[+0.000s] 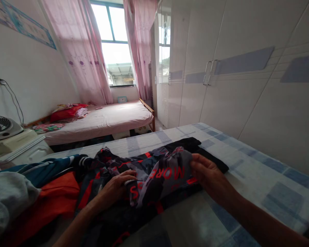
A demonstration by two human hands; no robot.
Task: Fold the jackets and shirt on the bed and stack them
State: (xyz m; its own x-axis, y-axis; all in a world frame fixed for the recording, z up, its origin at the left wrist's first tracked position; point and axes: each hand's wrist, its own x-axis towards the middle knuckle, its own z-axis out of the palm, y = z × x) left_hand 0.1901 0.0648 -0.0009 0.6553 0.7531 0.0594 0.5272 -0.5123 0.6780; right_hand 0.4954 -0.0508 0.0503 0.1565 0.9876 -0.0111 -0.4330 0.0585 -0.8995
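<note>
A dark grey and black patterned garment (pixel 167 171) with red stripes and red lettering lies partly gathered on the bed. My right hand (pixel 204 169) pinches its edge at the right, lifting a fold of the lettered part. At the left of the same fold, my left hand (pixel 119 185) is closed on the cloth, its fingertips partly hidden. Just behind the right hand is a folded black garment (pixel 213 159) on the checked sheet. The lower part of the patterned garment lies in shadow.
The bed (pixel 270 192) has a blue and white checked sheet. At the left are orange cloth (pixel 59 192), a pale grey garment (pixel 10 199) and a teal garment (pixel 48 168). Beyond stand a second bed (pixel 113 116), a fan (pixel 2 127) and white wardrobes (pixel 229 103).
</note>
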